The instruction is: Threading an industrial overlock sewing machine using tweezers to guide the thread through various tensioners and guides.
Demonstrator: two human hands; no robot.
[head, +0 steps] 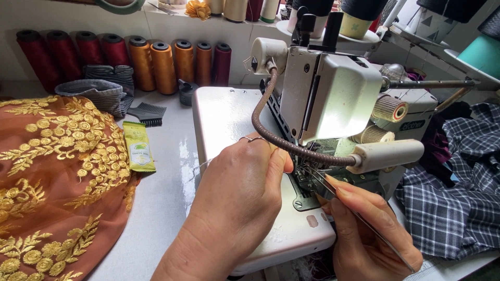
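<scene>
White glossy worktable (166, 192) is pretty packed: cream overlock sewing machine (333, 99) in the middle, rust-orange fabric with gold embroidery (52, 177) on the left, small green sachet (138, 147), black comb (147, 112), dark plaid cloth (458, 192) on the right.

Single head-worn camera looking down and forward from above person's own arms, sitting close over sewing machine (333, 99) on white table (156, 208); left hand (245, 192) and right hand (370, 229) filling lower centre of frame; thread cones (156, 65) lining far wall at top; no second view sharing scene
</scene>
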